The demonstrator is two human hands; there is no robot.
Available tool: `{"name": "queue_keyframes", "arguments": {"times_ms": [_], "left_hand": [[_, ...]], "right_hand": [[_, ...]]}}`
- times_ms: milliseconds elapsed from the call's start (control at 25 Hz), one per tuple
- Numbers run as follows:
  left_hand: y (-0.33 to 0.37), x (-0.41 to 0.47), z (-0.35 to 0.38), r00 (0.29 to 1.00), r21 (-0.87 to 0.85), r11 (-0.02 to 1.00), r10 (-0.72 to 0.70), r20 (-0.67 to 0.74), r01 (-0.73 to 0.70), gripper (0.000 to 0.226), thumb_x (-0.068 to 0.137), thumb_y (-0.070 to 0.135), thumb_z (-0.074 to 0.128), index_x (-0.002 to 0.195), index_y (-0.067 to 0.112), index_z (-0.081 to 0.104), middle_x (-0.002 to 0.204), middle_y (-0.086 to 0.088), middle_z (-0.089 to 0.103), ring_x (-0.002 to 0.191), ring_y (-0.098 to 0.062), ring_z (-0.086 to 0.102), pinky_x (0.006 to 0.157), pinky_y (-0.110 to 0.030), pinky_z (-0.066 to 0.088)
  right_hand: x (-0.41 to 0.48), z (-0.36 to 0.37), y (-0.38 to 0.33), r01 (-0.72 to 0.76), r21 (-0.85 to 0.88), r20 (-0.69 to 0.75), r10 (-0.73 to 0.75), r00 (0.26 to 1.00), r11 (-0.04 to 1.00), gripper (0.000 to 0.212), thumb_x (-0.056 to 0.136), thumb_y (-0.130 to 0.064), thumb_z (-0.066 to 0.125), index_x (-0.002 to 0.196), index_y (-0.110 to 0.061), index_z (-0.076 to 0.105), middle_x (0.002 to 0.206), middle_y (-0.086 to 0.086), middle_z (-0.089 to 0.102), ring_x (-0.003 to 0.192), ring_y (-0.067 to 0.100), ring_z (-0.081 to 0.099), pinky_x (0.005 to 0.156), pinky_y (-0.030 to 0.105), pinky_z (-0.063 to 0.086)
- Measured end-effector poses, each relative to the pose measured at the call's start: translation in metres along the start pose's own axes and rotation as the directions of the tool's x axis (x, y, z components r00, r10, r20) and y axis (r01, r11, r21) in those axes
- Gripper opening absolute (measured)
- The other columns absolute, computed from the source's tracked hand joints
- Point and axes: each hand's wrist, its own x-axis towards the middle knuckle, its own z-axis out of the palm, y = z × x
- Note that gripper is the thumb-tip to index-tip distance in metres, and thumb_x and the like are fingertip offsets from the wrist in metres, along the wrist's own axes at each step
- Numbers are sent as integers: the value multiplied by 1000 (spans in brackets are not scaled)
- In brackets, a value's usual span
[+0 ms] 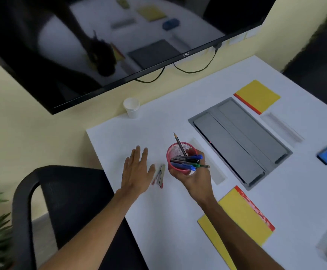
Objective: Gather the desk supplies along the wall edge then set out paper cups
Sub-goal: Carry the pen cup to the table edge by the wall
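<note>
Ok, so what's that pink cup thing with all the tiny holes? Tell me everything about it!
It is a round pen holder of pink wire mesh with a solid pink rim. The right hand grips it, fingers curled round its side and bottom, over the white table. It tilts towards the camera. A pencil stands in it point up, and pens with blue, green and black ends lie across its rim.

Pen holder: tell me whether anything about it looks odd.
Yes. In the right hand, the pink mesh pen holder has several pens lying crosswise over its rim, not standing inside; only a pencil stands in it. Loose pens lie beside it.
</note>
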Motion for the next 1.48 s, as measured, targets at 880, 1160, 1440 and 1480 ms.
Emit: {"name": "queue_keyframes", "arguments": {"times_ms": [880, 1160, 1440, 1480], "left_hand": [[-33, 144, 93, 977, 267, 963, 18, -212, 40, 76, 100, 59, 6, 158, 11, 13, 165, -17, 9, 154, -33, 5, 121, -59, 9], [-34, 146, 98, 974, 270, 961, 12, -228, 52, 77, 100, 62, 10, 158, 11, 10, 166, -17, 4, 154, -33, -1, 121, -59, 7], [-38, 148, 104, 967, 265, 963, 24, -255, 46, 78, 100, 62, 14, 158, 11, 9, 166, -17, 4, 154, -33, -1, 121, -59, 8], [-39, 148, 105, 965, 264, 964, 31, -260, 40, 78, 100, 62, 15, 158, 10, 10, 166, -17, 4, 154, -33, -1, 121, -59, 8]], "right_hand": [[283, 114, 23, 127, -230, 0, -131, 991, 965, 79, 69, -33, 89, 132, -18, 45, 120, -7, 62, 102, 10, 63, 76, 8, 53], [315, 128, 27, 95, -251, -11, -101, 995, 963, 79, 68, -33, 89, 132, -18, 46, 111, -13, 60, 91, 6, 62, 64, -1, 47], [323, 132, 31, 84, -268, -24, -94, 995, 960, 80, 71, -32, 88, 136, -16, 44, 113, -11, 59, 85, 0, 58, 61, -5, 42], [323, 132, 30, 76, -278, -18, -84, 996, 958, 81, 72, -31, 87, 138, -15, 43, 116, -9, 59, 87, 1, 57, 60, -6, 42]]}}
